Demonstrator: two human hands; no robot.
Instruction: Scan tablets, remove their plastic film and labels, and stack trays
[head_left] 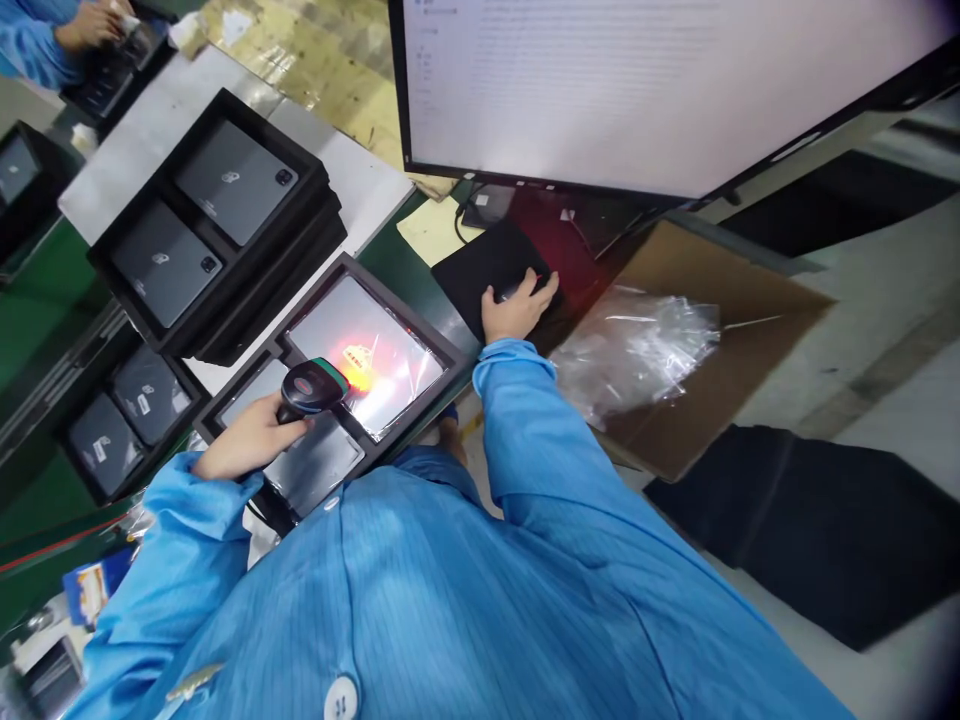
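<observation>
1. Overhead, a large monitor (637, 80) with a pale lit screen fills the upper middle of the view, leaning over the worktop (390, 255).
2. To the right, an open cardboard box (735, 330) sits with crumpled clear plastic film (637, 345) lying in it.
3. At upper left, a stack of black trays (225, 215) carries two grey tablets lying back-side up; another black tray with two more lies lower left.
4. Directly before the person, a black tray (450, 355) holds a wrapped tablet (367, 355) whose shiny surface shows a red-orange glow.
5. Under the monitor lies a black mouse pad (487, 265); the right hand (517, 310) rests on a mouse there, fingers draped over it, grip closed loosely around it.
6. The left hand (251, 440) is clamped on the handle of a barcode scanner (311, 385), its head just above the wrapped tablet.
7. At top left, another person's hand (90, 25) in a blue sleeve touches a dark tray.
</observation>
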